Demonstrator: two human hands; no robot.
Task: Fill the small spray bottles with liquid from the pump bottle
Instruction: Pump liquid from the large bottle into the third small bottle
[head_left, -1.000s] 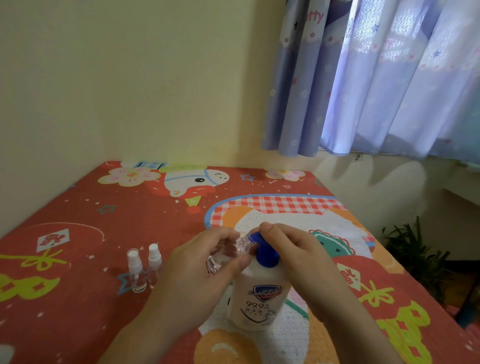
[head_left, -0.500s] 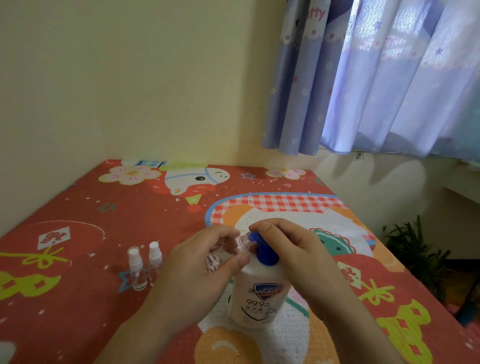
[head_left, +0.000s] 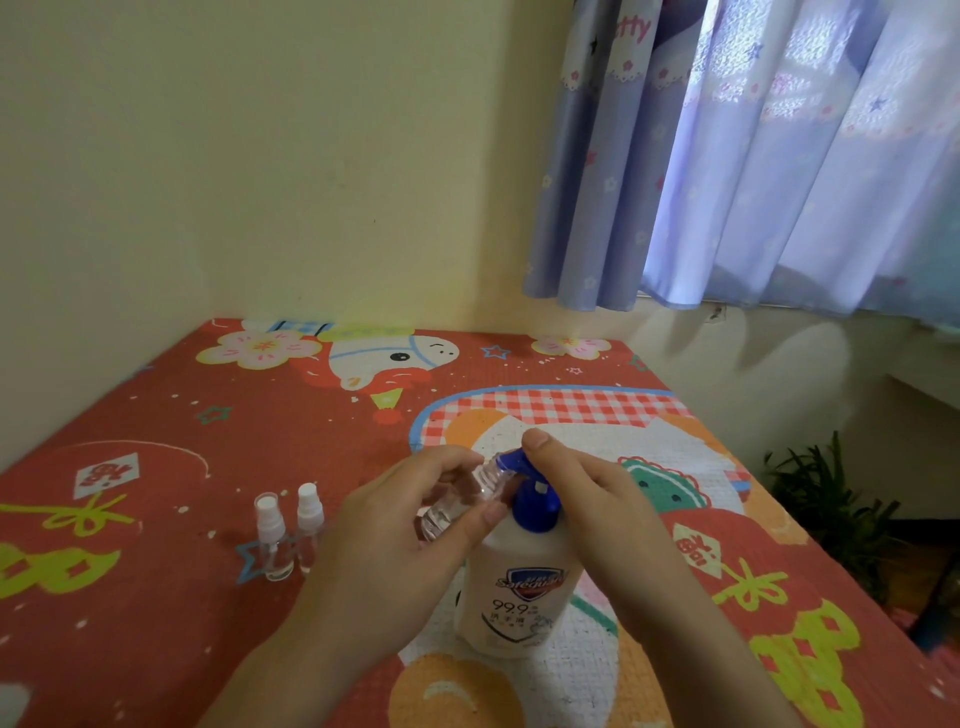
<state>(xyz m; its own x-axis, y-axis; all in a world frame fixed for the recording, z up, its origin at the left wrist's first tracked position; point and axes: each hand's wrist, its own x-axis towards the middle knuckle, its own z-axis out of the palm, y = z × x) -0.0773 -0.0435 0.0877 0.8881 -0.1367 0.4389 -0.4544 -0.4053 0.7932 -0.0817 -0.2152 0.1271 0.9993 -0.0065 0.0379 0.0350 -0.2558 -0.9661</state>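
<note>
A white pump bottle (head_left: 519, 592) with a blue pump head (head_left: 530, 499) stands on the patterned mat. My left hand (head_left: 405, 540) grips a small clear spray bottle (head_left: 457, 504) without its cap, tilted, with its open neck against the blue nozzle. My right hand (head_left: 597, 509) lies over the pump head, its thumb on top of the nozzle and its fingers curled round the pump. Two more small clear spray bottles (head_left: 288, 530) with white spray caps stand upright side by side to the left of my left hand.
A red cartoon-print mat (head_left: 156, 467) covers the table, which sits in a corner of yellow walls (head_left: 260, 156). Blue curtains (head_left: 753, 156) hang at the back right. A green plant (head_left: 831, 493) stands on the floor past the table's right edge.
The pump head has risen a little under my right thumb. Both hands and the small bottle stay at the nozzle.
</note>
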